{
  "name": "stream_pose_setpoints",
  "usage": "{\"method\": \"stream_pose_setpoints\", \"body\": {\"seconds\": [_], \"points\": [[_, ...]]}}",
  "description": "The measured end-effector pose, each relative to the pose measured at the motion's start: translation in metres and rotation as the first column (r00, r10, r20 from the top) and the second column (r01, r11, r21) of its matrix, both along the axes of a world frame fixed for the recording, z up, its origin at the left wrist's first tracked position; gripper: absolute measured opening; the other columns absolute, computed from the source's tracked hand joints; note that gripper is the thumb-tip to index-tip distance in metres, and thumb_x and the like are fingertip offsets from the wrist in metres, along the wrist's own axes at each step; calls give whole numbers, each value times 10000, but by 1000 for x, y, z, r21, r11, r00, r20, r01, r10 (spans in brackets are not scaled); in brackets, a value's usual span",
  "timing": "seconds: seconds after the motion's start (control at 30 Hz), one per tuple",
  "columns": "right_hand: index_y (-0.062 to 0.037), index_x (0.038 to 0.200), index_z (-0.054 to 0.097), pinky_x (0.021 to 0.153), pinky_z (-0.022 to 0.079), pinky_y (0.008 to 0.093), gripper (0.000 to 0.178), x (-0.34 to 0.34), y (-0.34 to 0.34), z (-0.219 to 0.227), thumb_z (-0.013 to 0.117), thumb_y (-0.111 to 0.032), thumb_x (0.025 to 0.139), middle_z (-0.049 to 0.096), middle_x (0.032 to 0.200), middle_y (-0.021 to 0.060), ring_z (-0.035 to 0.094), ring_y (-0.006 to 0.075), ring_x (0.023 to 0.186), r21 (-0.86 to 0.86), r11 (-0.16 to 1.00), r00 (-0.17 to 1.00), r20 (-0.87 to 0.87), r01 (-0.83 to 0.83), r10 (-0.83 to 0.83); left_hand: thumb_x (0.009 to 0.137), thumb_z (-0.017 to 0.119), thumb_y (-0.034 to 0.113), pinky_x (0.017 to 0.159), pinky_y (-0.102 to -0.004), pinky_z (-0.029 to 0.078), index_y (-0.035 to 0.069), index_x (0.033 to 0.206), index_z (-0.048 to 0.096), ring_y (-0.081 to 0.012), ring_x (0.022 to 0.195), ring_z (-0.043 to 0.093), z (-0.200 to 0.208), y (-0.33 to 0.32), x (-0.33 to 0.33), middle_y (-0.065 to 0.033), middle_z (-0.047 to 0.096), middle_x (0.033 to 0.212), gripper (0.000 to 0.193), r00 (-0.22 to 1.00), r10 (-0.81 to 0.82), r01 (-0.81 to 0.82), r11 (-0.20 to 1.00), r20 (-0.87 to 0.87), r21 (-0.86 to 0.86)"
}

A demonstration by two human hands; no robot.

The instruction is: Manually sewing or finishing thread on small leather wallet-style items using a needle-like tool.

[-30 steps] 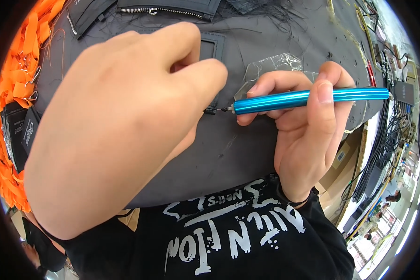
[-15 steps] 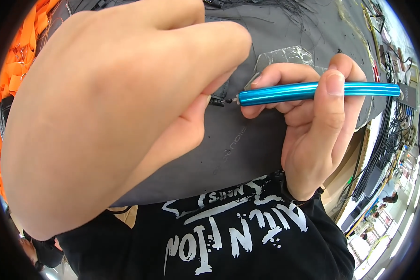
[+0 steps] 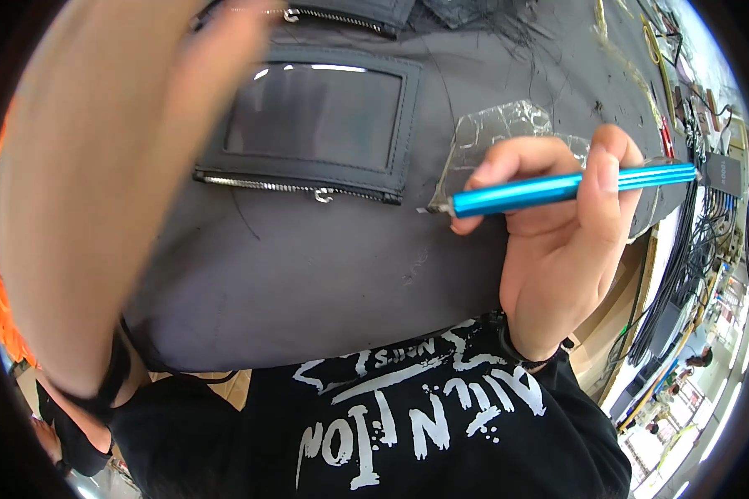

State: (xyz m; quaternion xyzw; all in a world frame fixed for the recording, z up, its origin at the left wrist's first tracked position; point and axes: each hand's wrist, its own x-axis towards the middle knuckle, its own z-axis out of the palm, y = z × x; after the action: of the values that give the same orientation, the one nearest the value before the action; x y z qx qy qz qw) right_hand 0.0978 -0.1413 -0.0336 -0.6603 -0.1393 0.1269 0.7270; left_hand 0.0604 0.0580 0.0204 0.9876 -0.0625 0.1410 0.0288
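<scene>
A slim, metallic blue pen-shaped tool (image 3: 516,193) is gripped in my right hand (image 3: 562,200), its dark, narrow tip pointing left over the mat. Left of that tip lies a black card wallet (image 3: 410,116) with a clear window, a metal zipper along its near edge and a small puller. My left hand (image 3: 225,62) is a motion blur above the wallet's far left part; its fingers are smeared, and whether they hold anything is hidden. Beyond it, a second black zippered wallet (image 3: 354,10) is partly cut off by the top of the view.
Dark grey matting (image 3: 308,274) covers the table. A crinkled clear plastic piece (image 3: 508,121) lies behind my right hand, with loose black threads (image 3: 508,33) farther back. Orange material (image 3: 4,308) is heaped at the far left; black cables (image 3: 682,258) hang at the right.
My left hand has swung up and away to the left, uncovering the wallet on the mat. My right hand, still holding the blue tool, has shifted slightly lower.
</scene>
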Motion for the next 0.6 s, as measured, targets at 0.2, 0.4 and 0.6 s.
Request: {"method": "stream_pose_setpoints", "body": {"seconds": [0.2, 0.4, 0.6], "points": [[-128, 960, 295, 357, 407, 316, 213, 0, -7, -8, 360, -327, 919, 512, 609, 191, 473, 235, 403, 220, 964, 975, -193, 152, -110, 506, 750, 35, 819, -353, 409, 65, 1076, 517, -307, 979, 481, -5, 6, -6, -124, 440, 1055, 616, 962, -83, 21, 972, -259, -233], [-132, 1074, 340, 283, 334, 306, 263, -5, -20, -1, 376, -339, 915, 456, 519, 118, 380, 194, 326, 355, 906, 962, -225, 231, -157, 644, 685, 157, 682, -373, 457, 42, 922, 502, -309, 735, 554, -3, -2, -14, -141, 451, 994, 352, 949, -168, 107, 968, -266, -229], [-133, 900, 320, 289, 330, 266, 195, -1, -15, 1, 365, -321, 922, 451, 530, 87, 351, 157, 319, 331, 918, 970, -177, 220, -169, 677, 535, 78, 690, -336, 449, -7, 848, 515, -309, 745, 523, 31, 11, -42, -150, 477, 944, 192, 958, 284, -265, 931, 41, -252]]}}
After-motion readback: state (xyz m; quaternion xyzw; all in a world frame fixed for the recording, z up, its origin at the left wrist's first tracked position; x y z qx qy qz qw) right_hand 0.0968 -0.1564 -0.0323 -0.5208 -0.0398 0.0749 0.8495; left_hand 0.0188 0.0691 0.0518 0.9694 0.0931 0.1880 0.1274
